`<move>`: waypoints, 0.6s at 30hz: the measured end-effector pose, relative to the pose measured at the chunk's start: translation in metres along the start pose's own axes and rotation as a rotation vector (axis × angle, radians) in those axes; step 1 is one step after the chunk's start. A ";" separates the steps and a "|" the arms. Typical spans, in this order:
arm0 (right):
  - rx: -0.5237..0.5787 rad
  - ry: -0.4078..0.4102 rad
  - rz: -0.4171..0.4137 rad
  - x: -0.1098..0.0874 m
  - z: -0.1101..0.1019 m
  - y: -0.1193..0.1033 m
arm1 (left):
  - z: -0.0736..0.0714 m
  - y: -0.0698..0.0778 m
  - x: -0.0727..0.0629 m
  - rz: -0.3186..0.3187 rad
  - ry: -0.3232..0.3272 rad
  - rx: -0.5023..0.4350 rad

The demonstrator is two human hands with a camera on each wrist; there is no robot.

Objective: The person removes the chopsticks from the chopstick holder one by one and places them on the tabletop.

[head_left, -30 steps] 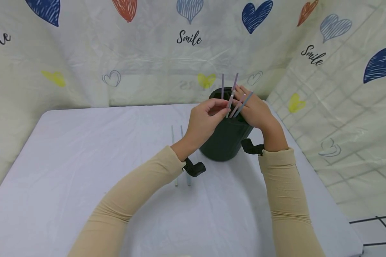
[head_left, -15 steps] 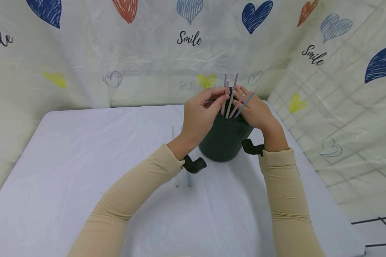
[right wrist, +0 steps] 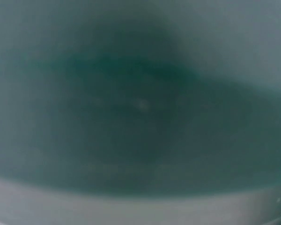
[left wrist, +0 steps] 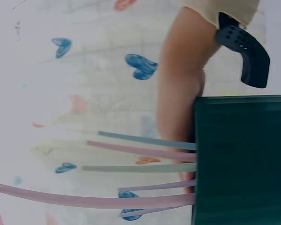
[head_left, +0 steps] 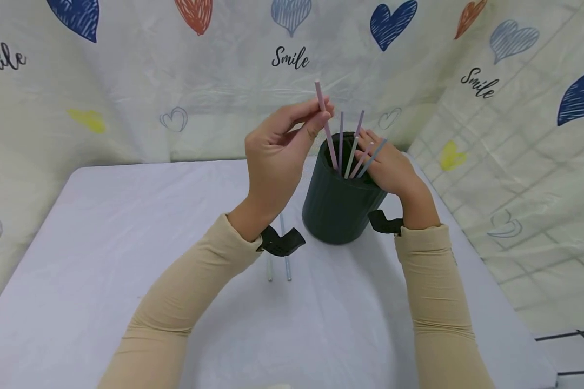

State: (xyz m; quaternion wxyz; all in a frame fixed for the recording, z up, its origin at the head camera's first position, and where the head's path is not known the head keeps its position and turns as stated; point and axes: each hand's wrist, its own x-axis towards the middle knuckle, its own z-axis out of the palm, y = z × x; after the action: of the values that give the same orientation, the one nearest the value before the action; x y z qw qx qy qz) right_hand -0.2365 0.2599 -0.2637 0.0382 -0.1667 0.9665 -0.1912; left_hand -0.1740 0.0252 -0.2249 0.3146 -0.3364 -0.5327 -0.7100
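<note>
In the head view my left hand (head_left: 282,146) pinches a pink straw (head_left: 325,124) near its upper end, between thumb and fingers. The straw's lower end is inside the mouth of a dark green bin (head_left: 338,210). Several other straws stand in the bin, leaning: a pale green straw (head_left: 351,158), a light blue straw (head_left: 372,156) and purple ones among them. My right hand (head_left: 388,166) rests across the bin's right rim with its fingers extended. The left wrist view has the pink straw (left wrist: 93,200) bowed slightly, longer outside the bin (left wrist: 243,159) than the others. Dark green fills the blurred right wrist view.
Two more straws lie on the white-covered table (head_left: 126,243), a bluish straw (head_left: 288,267) and a pale straw (head_left: 270,273), partly hidden under my left wrist. A curtain (head_left: 224,108) printed with hearts hangs behind the table and along its right side.
My left hand has moved from the straws at the bin's mouth up and to the left, drawing the pink straw higher. The right hand stays on the rim.
</note>
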 end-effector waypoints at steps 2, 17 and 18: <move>0.003 -0.004 0.001 0.000 0.000 0.000 | -0.003 0.006 0.003 0.010 0.022 -0.027; 0.006 -0.019 -0.001 0.000 -0.001 0.001 | -0.053 0.019 0.005 -0.222 0.092 -0.142; 0.006 -0.020 0.001 0.000 -0.002 0.001 | -0.057 0.016 0.004 -0.255 0.082 -0.130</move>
State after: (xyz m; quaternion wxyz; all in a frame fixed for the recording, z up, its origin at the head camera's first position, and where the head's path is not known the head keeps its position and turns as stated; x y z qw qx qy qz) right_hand -0.2371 0.2611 -0.2627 0.0485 -0.1681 0.9656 -0.1926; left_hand -0.1715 -0.0338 -0.2249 0.2211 -0.2562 -0.5108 -0.7903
